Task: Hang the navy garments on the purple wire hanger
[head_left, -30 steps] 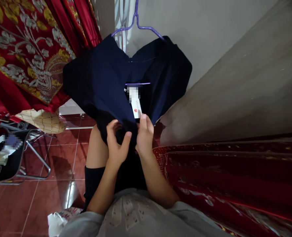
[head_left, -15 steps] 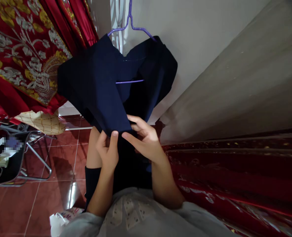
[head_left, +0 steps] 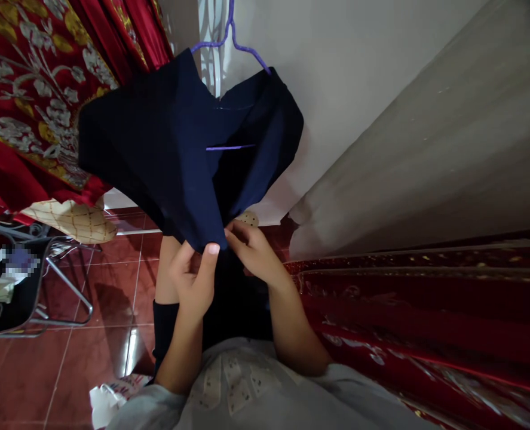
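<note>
A dark navy shirt point(head_left: 157, 143) hangs open at the front on a purple hanger point(head_left: 251, 51), whose lower bar shows through the neck opening. My left hand point(head_left: 195, 272) pinches the lower corner of the left front panel, thumb on top and fingers behind the cloth. Close beside it, my right hand point(head_left: 251, 248) has thumb and forefinger pressed together at the edge of that same corner. The fingertips of my right hand are partly hidden, and dark cloth below blends with dark clothing on my lap.
Red embroidered cloth point(head_left: 45, 77) hangs at the left, above a black chair point(head_left: 27, 304) with items on it. A pale curtain point(head_left: 403, 161) and red fabric point(head_left: 426, 316) line the right. A white bag point(head_left: 106, 403) lies on the red tiled floor point(head_left: 103, 304).
My right hand has closed from spread fingers to a pinch at the cloth's edge. The shirt and hanger have shifted slightly left in view, and its right side hangs more folded.
</note>
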`<state>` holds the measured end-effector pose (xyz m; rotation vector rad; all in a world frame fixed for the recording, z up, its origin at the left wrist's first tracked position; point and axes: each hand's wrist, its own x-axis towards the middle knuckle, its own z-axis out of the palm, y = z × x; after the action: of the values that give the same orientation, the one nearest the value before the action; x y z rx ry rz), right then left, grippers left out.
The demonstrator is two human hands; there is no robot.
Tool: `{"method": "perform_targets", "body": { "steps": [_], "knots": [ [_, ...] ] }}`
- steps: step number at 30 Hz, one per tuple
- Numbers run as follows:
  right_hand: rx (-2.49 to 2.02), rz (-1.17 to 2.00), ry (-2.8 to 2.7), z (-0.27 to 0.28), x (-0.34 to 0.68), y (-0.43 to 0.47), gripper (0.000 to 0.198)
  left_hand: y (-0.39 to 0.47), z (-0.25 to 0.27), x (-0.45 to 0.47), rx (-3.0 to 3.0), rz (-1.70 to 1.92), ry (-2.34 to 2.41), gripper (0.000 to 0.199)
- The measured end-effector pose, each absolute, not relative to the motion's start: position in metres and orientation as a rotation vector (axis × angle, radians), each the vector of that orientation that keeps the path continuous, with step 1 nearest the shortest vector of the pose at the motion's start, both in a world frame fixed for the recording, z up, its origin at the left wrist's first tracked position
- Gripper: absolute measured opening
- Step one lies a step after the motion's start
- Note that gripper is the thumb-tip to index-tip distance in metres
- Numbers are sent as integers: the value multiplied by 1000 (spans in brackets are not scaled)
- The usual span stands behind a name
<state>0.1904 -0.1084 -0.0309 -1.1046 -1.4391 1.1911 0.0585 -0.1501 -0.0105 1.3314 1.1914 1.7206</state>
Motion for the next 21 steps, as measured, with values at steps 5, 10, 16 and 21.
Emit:
{"method": "perform_targets", "body": {
  "steps": [5,10,16,21],
  "knots": [
    [-973,1383,-1408,-35,179,-106,27,-146,-17,54,1270,1773,1213,27],
    [-964,1318,-1112,-37,175,-107,21,-132,-26,41,1351,1713,1291,33],
    [-1010,1232,-990,-36,177,-107,25,-120,-34,32,1482,1438,1278,45],
    [-989,1288,-1040,-37,176,-107,25,-123,-36,44,1485,1370,1197,18]
  ]
}}
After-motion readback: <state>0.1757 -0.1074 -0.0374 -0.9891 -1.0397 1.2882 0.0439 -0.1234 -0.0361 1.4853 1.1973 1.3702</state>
